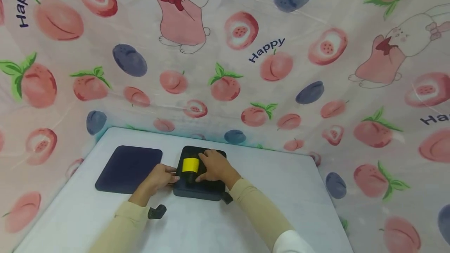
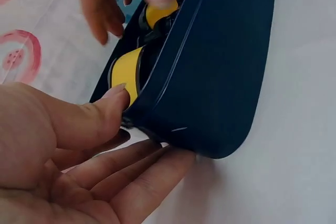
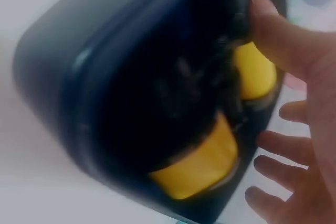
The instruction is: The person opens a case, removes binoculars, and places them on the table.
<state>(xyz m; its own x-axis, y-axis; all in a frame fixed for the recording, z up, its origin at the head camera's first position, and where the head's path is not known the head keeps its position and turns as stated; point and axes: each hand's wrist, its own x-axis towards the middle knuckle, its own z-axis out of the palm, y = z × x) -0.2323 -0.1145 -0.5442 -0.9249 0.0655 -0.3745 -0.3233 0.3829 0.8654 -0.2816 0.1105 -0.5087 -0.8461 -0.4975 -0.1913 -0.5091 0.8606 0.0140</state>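
Observation:
A dark blue box with rounded corners sits on the white table. Inside it lies a black item with two curved yellow bands; the head view shows only one yellow part. My left hand holds the box's left edge, its thumb by a yellow band and its other fingers under the side. My right hand reaches over the box from the right. In the right wrist view its thumb touches a black part beside the yellow, while the other fingers are spread loosely.
To the left of the box lies a flat, dark, rounded panel. The white tabletop extends right and toward me. A fruit-and-rabbit print sheet hangs behind and around the table. Small black devices are at both wrists.

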